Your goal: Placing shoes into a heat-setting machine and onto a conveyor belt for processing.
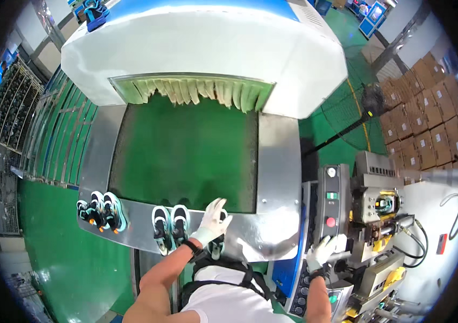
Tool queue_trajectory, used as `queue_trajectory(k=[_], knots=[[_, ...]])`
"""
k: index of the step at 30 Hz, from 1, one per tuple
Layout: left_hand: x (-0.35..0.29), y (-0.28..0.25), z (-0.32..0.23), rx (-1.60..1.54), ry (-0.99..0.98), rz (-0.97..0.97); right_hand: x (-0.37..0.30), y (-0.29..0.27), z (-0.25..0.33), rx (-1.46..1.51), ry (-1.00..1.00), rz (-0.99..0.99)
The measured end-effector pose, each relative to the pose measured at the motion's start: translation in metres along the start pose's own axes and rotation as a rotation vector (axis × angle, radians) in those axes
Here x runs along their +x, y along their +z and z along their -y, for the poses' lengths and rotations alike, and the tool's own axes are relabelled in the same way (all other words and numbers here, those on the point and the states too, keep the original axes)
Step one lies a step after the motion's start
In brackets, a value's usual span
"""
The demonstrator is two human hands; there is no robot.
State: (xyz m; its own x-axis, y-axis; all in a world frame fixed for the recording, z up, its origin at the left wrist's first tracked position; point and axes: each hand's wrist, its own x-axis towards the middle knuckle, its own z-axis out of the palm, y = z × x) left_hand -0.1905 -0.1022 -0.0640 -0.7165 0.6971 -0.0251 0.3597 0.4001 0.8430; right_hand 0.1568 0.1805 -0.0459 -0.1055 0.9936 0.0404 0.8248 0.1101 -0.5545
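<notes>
My left hand (pixel 211 222), in a white glove, is closed over the upper part of a black, white and mint sneaker (pixel 217 246) at the metal front ledge of a conveyor machine. The palm hides much of that shoe. A matching pair of sneakers (pixel 171 226) stands just to its left, toes toward me. My right hand (pixel 322 252), also gloved, is beside a grey control panel (pixel 330 199) below its red button. Its fingers are stretched out, with nothing seen in them. More sneakers (pixel 105 211) with orange details stand at the ledge's left end.
The green conveyor belt (pixel 186 151) runs under a fringed curtain (pixel 196 90) into a white housing (pixel 202 48). A press machine (pixel 377 202) with hoses stands at right. Beyond are a black fan (pixel 371 99) and stacked cartons (pixel 428 118); metal racks (pixel 59 129) stand left.
</notes>
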Motion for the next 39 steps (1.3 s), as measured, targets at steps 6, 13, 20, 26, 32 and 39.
queue_trajectory(k=[6, 13, 20, 26, 32, 39], knots=[[0.185, -0.067, 0.065, 0.063, 0.204, -0.105, -0.018, -0.003, 0.081, -0.594, -0.163, 0.196], [0.373, -0.164, 0.225, 0.406, 0.258, -0.223, -0.117, 0.091, 0.141, -0.263, -0.269, 0.496], [0.512, -0.32, 0.358, 0.918, -0.245, -0.305, -0.109, 0.26, 0.256, -0.119, -0.41, 0.685], [0.58, -0.332, 0.433, 0.938, -0.118, -0.03, -0.146, 0.4, 0.348, -0.507, -0.666, 0.879], [0.609, -0.318, 0.508, 1.076, -0.157, 0.092, -0.156, 0.417, 0.343, -0.711, -0.714, 0.933], [0.564, -0.286, 0.523, 1.186, -0.141, 0.179, -0.148, 0.409, 0.346, -0.748, -0.673, 0.99]])
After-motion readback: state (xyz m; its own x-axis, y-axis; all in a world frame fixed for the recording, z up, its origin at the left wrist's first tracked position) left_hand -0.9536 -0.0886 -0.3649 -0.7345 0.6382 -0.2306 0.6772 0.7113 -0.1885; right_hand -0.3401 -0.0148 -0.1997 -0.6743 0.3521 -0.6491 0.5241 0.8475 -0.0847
